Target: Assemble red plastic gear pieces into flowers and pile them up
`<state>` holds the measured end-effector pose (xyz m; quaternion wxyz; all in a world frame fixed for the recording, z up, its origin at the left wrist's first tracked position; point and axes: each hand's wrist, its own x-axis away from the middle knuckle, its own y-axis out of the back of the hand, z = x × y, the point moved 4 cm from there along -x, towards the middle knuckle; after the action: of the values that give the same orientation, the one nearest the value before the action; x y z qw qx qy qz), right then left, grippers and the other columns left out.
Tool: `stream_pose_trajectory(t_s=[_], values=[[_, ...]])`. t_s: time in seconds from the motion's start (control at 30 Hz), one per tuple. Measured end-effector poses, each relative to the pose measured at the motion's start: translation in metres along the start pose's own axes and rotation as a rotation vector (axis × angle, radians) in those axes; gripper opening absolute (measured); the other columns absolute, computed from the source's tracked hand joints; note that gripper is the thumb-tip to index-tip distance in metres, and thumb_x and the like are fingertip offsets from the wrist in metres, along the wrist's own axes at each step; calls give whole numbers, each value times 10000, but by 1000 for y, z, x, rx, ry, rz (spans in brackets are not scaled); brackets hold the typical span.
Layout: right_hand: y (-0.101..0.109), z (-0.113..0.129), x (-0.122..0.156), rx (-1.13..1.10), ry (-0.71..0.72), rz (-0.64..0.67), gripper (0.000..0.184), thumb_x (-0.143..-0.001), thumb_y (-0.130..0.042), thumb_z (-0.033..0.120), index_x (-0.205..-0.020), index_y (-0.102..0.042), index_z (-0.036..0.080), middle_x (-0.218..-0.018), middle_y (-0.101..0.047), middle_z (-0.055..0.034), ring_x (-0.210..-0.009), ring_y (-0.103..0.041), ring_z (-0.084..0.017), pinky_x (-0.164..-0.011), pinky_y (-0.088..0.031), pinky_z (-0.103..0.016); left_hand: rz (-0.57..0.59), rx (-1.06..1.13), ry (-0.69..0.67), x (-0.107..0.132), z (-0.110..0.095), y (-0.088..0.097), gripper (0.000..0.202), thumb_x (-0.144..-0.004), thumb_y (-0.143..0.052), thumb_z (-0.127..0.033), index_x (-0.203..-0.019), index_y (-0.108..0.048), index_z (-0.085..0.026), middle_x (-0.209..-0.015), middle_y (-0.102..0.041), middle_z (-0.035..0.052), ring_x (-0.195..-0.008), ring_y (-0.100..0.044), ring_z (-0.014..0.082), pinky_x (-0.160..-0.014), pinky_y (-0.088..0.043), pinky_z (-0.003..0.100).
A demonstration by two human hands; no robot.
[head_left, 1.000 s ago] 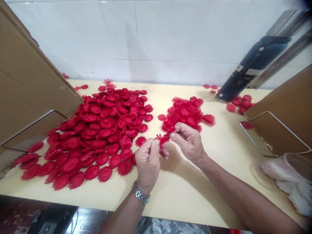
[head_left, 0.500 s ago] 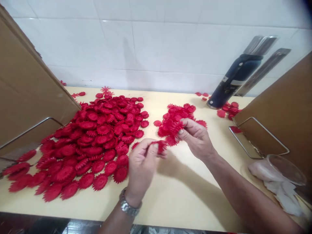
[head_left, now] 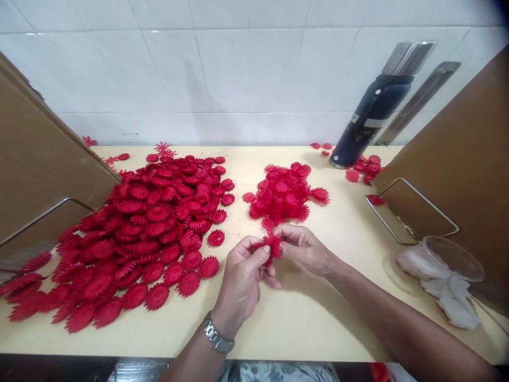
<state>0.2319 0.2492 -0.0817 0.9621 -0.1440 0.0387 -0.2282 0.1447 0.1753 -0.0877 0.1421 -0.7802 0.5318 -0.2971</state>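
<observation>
Both hands meet over the front middle of the table, pinching a red fringed flower piece (head_left: 273, 246) between them. My left hand (head_left: 246, 270), with a metal watch on its wrist, grips it from the left, thumb on top. The fingertips of my right hand (head_left: 304, 248) close on its right edge. Whether it is one layer or more I cannot tell. Just beyond the hands lies a small heap of loose red flower pieces (head_left: 280, 193). A far larger pile of thicker red flower discs (head_left: 159, 228) spreads to the left.
Cardboard panels stand at left (head_left: 47, 154) and right (head_left: 449, 164), each by a wire bookend (head_left: 417, 204). A dark blue bottle (head_left: 371, 119) is near the tiled wall, with red pieces around its base. A clear plastic tub (head_left: 453, 260) and white crumpled material (head_left: 449, 300) lie at right.
My right hand has come down and left from the small heap with a red piece. It now meets my left hand at the piece held there. The view has shifted slightly.
</observation>
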Motion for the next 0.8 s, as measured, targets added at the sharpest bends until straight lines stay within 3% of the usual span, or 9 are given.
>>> stream_pose_trajectory(t_s=[0.13,0.27,0.5,0.63,0.7,0.8], values=[[11,-1,0,105,73,-117,353,-803,-531,500,-744,-551,152,-636,-557,3,-604,-544,-114,-607,-431,-257,-96,-185,-151,-4,-2,5,146,-689,-638,-238,-689,-512,-165,-493,-529,-49,-398,-442,77,-322,-391,174],[12,-5,-3,132,41,-144,319,-758,-606,461,-737,-538,150,-634,-585,-1,-578,-542,-112,-580,-435,-257,-85,-307,-188,-7,-2,5,123,-718,-616,-261,-713,-538,-167,-531,-540,-49,-437,-469,75,-365,-396,172],[20,-4,-1,219,84,-380,233,-743,-612,356,-662,-531,152,-626,-572,13,-583,-507,-100,-564,-420,-237,-138,-190,-220,-20,-18,1,47,-683,-597,-164,-720,-570,-156,-596,-587,-30,-560,-550,88,-606,-472,228],[24,2,2,410,72,-484,242,-744,-580,322,-604,-457,168,-567,-461,44,-531,-407,-80,-510,-344,-215,-80,-252,-186,-27,-23,-3,51,-684,-553,-133,-723,-561,-165,-553,-502,-60,-491,-464,61,-510,-416,185],[25,7,3,513,112,-511,291,-733,-586,331,-576,-393,181,-542,-380,58,-509,-347,-73,-480,-297,-209,-44,-298,-185,-28,-21,-4,31,-717,-556,-180,-699,-533,-172,-515,-429,-76,-441,-376,49,-430,-349,165],[23,12,4,699,212,-523,330,-736,-587,337,-565,-344,192,-529,-333,59,-505,-313,-77,-462,-262,-210,21,-363,-125,-27,-12,-5,180,-740,-597,-304,-670,-493,-175,-472,-339,-93,-396,-263,41,-363,-247,158]])
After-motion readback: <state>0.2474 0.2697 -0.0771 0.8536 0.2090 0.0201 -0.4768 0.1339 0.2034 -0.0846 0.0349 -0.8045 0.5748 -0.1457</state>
